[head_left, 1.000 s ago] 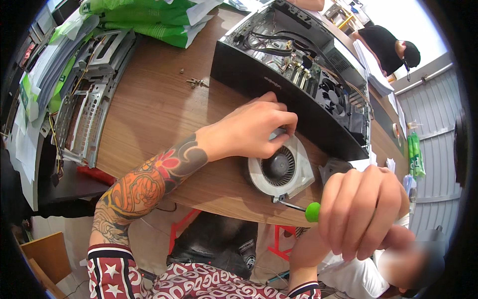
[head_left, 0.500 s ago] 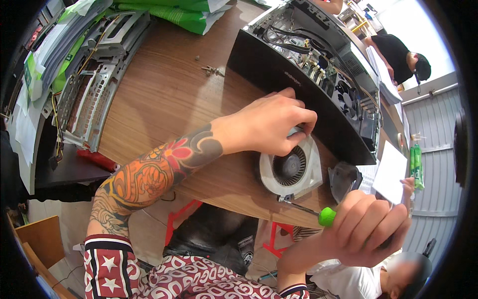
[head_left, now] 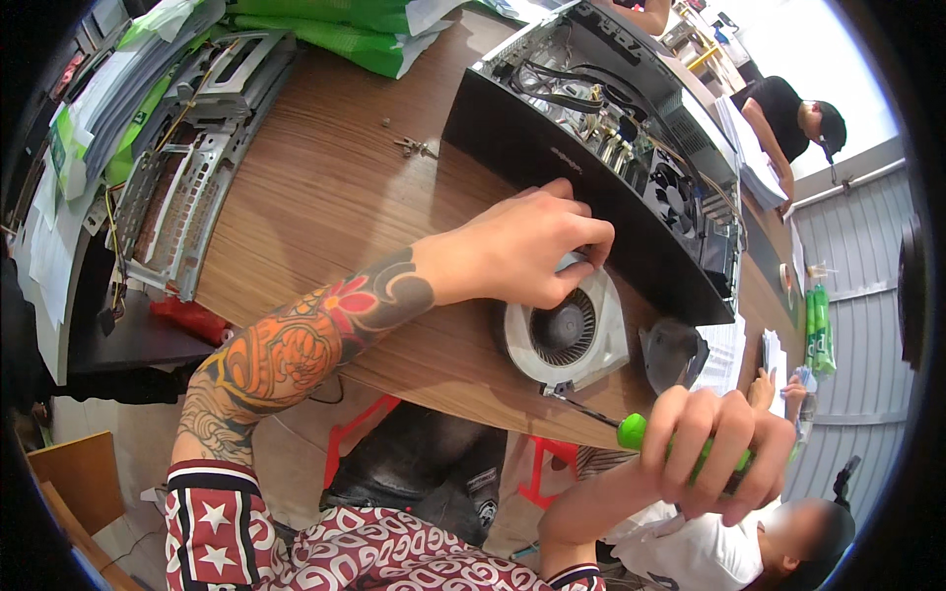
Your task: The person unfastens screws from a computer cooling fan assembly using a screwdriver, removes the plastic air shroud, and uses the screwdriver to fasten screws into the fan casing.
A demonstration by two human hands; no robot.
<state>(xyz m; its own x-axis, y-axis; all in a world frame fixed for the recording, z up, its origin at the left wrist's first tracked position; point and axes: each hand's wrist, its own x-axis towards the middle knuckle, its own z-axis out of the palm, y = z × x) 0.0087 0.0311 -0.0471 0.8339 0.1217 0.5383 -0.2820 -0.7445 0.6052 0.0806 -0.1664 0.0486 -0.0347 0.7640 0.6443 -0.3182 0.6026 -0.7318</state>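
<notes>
1. Blower fan (head_left: 566, 330) is laid flat on the wooden table (head_left: 315, 197), just right of centre; its upper edge is partly covered by the left hand (head_left: 537, 246), whose fingers are curled narrowly, though whether anything is gripped cannot be told.
2. Open computer case (head_left: 631, 231) is placed just behind, upper right.
3. Green-handled screwdriver (head_left: 631, 431) is angled, its tip set at the fan's lower edge.
4. Its handle is wrapped by the right hand's (head_left: 722, 453) fingers, lower right.

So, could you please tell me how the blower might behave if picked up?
The blower is probably stiff, since its housing looks like rigid plastic. The housing's squared corner should discourage rolling. Its thin, exposed blades may be fragile if pressed.
</notes>
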